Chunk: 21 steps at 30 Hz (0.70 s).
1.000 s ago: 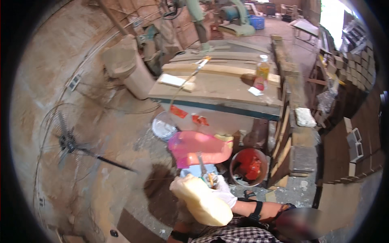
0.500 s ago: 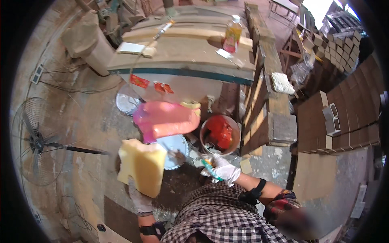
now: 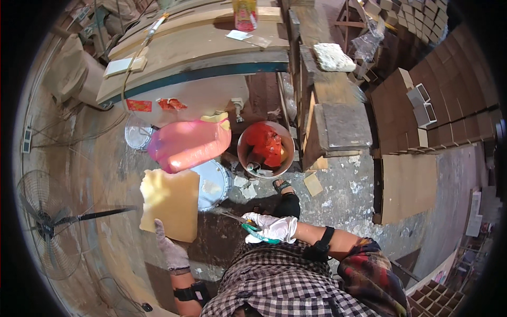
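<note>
My left hand, in a pale glove, grips the lower edge of a yellow foam sheet, its thumb lying over the front. The sheet stands up, and its top left edge is ragged. In my right hand, white-gloved, are green-handled scissors. Their metal blade points left toward the sheet but is apart from it; whether the blades are parted I cannot tell. Just beyond the sheet a pink plastic bag with yellow pieces at its mouth rests by a round white bucket.
A bin with a red liner stands right of the bag. Beyond is a wooden workbench with a bottle. A standing fan is at left. Stacked brown cartons line the right. Scraps litter the floor.
The view has tilted down and turned right, so the surroundings sit further left and higher. The scissors' blade now shows, pointing left. The foam sheet stays in my left hand, more upright.
</note>
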Each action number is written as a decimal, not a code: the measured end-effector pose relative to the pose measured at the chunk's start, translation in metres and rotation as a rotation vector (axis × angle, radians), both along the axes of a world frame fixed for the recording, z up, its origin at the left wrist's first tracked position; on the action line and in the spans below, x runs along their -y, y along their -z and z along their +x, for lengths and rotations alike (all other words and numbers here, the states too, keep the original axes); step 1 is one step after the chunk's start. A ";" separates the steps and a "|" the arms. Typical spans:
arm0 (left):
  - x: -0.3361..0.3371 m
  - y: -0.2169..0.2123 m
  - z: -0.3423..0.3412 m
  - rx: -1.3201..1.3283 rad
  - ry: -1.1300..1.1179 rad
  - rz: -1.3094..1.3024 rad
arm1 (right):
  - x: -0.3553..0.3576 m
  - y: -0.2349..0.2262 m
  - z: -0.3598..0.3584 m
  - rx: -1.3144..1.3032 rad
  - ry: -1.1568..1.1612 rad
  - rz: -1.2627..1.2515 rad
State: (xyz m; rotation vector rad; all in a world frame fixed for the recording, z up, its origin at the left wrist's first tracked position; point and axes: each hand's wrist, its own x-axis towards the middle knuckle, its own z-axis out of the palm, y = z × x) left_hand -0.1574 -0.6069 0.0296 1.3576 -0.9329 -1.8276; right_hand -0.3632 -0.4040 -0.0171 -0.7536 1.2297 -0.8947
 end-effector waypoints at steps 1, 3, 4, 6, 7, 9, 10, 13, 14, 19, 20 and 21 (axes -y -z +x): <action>-0.001 -0.001 -0.007 -0.012 -0.015 0.000 | -0.002 0.003 0.000 -0.003 0.019 -0.002; -0.006 0.000 -0.012 -0.027 0.011 -0.005 | -0.004 0.009 0.003 0.096 0.102 -0.022; -0.008 0.001 -0.013 -0.040 0.017 -0.008 | -0.003 0.007 0.003 0.090 0.118 -0.051; -0.012 0.007 -0.014 -0.054 0.056 -0.020 | -0.004 0.000 -0.005 0.063 0.050 -0.033; -0.013 0.008 -0.014 -0.066 0.076 -0.028 | -0.004 -0.004 -0.007 0.050 0.051 -0.035; -0.018 0.006 -0.016 -0.080 0.134 -0.035 | -0.003 -0.008 -0.011 0.018 0.040 -0.040; -0.022 0.003 -0.017 -0.097 0.184 -0.035 | -0.002 -0.010 -0.011 -0.017 0.024 -0.039; -0.020 0.010 -0.019 -0.048 0.202 -0.098 | -0.006 -0.006 -0.010 -0.107 0.052 -0.059; -0.021 0.012 -0.020 -0.028 0.204 -0.083 | -0.008 -0.007 -0.014 -0.115 0.004 -0.011; -0.027 0.002 -0.030 -0.134 0.145 -0.036 | -0.005 -0.014 -0.017 -0.125 -0.024 -0.041; -0.029 -0.003 -0.032 -0.121 0.140 -0.047 | -0.002 -0.017 -0.017 -0.125 -0.041 -0.020; -0.030 -0.006 -0.032 -0.112 0.138 -0.056 | -0.001 -0.008 -0.014 -0.134 -0.058 -0.025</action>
